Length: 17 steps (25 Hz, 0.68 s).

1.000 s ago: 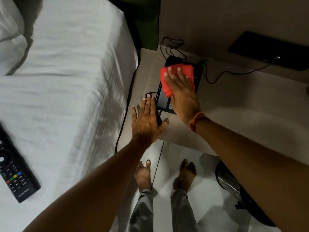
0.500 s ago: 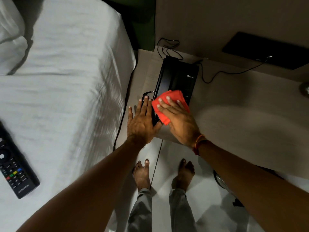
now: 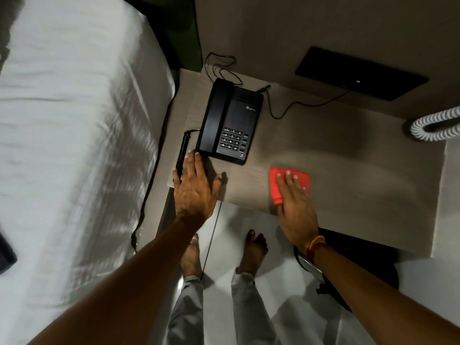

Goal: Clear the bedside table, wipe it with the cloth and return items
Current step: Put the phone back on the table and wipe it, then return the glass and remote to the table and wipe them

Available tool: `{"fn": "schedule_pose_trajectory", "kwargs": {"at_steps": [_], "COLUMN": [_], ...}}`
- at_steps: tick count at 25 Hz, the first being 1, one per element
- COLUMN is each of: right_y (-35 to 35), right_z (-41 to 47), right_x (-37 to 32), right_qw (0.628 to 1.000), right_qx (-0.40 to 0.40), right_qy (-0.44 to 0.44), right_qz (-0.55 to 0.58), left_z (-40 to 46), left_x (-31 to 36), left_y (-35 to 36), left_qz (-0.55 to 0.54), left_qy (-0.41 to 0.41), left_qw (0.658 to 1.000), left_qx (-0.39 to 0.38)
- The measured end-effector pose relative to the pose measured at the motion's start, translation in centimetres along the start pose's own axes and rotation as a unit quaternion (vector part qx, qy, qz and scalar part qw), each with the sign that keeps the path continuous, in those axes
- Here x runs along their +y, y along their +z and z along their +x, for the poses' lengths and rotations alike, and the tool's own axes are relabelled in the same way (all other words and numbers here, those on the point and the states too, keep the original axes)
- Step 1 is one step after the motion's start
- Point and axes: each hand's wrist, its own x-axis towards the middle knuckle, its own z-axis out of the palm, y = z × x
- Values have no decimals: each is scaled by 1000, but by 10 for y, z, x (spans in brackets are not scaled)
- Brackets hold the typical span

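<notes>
Two bare hands are laid flat on the pale wood-grain bedside table (image 3: pixel 348 170). The left hand (image 3: pixel 194 188) is spread open at the near left corner, gripping nothing. The right hand (image 3: pixel 296 205) is pressed, fingers extended, on the folded red cloth (image 3: pixel 276 185) near the front edge. Further back, a black corded desk telephone (image 3: pixel 231 123) is seen.
</notes>
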Motion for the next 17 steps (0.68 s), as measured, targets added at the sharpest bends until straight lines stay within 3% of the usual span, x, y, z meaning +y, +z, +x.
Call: {"fn": "schedule_pose_trajectory", "kwargs": {"at_steps": [4, 7, 9, 13, 17], "right_y": [16, -5, -24, -55, -77], "right_z": [-10, -8, 1, 19, 37], "right_x": [-3, -24, -50, -138, -271], "right_qw": [996, 999, 998, 988, 968], "right_qx": [-79, -43, -16, 43, 65], "right_qy": [1, 5, -44, -136, -236], "right_qz": [-37, 7, 31, 61, 59], "left_z": [-8, -21, -28, -47, -70], "left_x": [7, 6, 2, -25, -98], "left_y": [5, -9, -33, -110, -195], "left_qz": [7, 23, 17, 6, 8], "left_qy": [5, 37, 64, 83, 42], "left_qw": [1000, 999, 998, 994, 982], "left_qx": [-9, 2, 18, 67, 186]}}
